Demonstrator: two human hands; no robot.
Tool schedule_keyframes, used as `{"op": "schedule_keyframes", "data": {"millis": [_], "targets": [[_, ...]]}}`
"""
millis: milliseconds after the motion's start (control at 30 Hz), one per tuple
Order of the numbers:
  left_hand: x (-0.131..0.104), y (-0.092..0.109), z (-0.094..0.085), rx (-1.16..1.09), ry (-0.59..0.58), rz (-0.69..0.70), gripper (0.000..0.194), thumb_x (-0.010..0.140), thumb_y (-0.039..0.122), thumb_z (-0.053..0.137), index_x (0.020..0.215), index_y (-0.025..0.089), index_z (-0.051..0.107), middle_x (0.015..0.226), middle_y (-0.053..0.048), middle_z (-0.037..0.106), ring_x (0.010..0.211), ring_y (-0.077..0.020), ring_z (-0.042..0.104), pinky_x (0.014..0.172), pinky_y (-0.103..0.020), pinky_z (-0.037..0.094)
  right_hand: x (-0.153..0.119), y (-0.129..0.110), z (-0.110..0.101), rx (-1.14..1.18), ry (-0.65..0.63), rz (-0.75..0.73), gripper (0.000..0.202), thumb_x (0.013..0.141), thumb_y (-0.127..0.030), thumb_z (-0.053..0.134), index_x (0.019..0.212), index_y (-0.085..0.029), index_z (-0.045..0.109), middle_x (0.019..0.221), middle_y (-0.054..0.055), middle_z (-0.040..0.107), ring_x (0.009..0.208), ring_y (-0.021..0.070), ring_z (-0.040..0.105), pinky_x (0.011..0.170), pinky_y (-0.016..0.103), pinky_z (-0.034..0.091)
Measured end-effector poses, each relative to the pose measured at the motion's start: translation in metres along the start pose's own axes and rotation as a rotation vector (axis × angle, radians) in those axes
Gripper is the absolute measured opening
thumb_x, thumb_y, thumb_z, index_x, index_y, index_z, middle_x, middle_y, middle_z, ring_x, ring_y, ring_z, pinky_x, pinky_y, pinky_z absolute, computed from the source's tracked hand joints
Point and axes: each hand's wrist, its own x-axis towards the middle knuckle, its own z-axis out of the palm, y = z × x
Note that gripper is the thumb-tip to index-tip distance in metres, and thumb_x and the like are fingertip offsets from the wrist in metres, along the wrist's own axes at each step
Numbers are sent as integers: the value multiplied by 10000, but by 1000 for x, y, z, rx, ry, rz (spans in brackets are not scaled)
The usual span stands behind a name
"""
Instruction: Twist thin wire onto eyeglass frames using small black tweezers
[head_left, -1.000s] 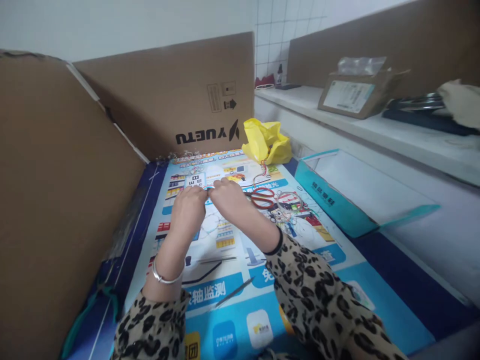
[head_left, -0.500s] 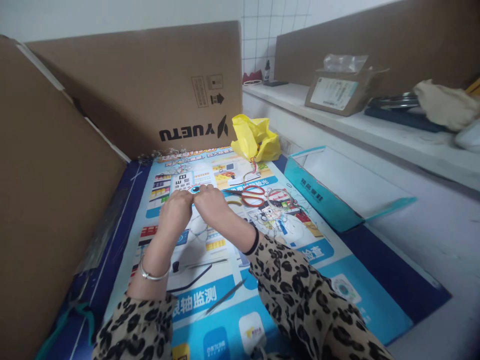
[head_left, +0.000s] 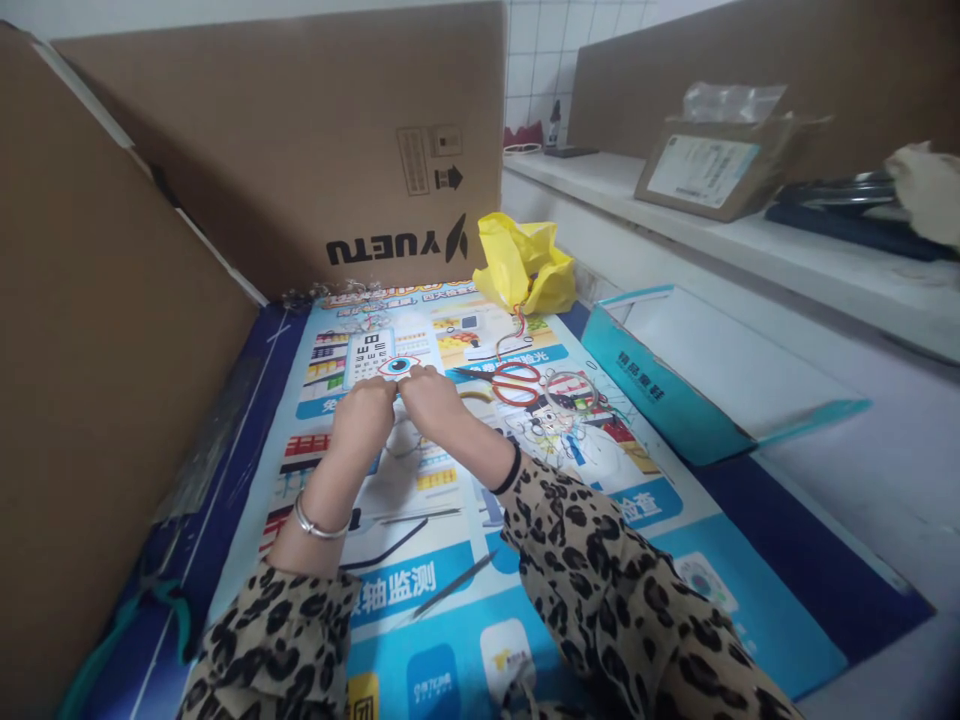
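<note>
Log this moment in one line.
left hand: curled; right hand: curled, meeting left; grip contents: unclear; scissors: right of hands; yellow bag: beyond scissors

both arms reach forward, left hand point(head_left: 365, 415) and right hand point(head_left: 431, 400) touching, fingers curled, backs up.

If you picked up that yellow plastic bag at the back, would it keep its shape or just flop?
The yellow plastic bag would probably flop, as its thin-looking sides are creased and crumpled. It may be light for its bulk, though its contents are hidden. The reddish strands at its front might trail along.
</note>
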Motion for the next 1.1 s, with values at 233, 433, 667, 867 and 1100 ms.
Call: {"op": "schedule_keyframes", "data": {"millis": [233, 433, 667, 867, 1100], "targets": [[4, -2, 7, -118, -1, -75, 256, 802, 145, 399, 863, 175, 646, 871, -97, 644, 834, -207, 597, 663, -270, 426, 11, 15, 10, 207, 3, 71, 289, 745, -85, 444, 951, -154, 635, 1007, 112, 611, 945, 172, 559, 786, 263, 419], [9, -12, 12, -613, 67, -207, 231, 769, 154, 446, 808, 178, 672, 895, -85, 654, 878, -195, 574, 801, -298, 402, 23, 29, 20, 547, 2, 118, 169, 670, -131, 518, 734, -187, 665, 818, 27, 676, 857, 163, 595, 802, 271, 422], [14, -19, 28, -996, 113, -346, 107, 693, 181, 557, 712, 181, 662, 722, -24, 641, 728, -153, 569, 715, -261, 445, 23, 34, 29, 1062, -28, 238, 126, 611, -229, 588, 709, -158, 618, 633, -1, 611, 592, 111, 575, 585, 243, 489], [19, -17, 38, -1305, 102, -452, 73, 641, 185, 593, 695, 149, 627, 617, 7, 575, 539, -93, 522, 494, -204, 454, 24, 33, 32, 1323, -39, 282, 215, 510, -288, 671, 657, -152, 592, 626, -14, 576, 591, 96, 549, 597, 266, 511], [17, -10, 34, -1522, 119, -498, 81, 598, 171, 634, 625, 121, 576, 558, 21, 527, 500, -67, 489, 473, -194, 453, 23, 33, 36, 1423, -26, 299, 240, 477, -286, 697, 637, -152, 577, 620, -28, 559, 608, 87, 542, 628, 268, 508]]}}
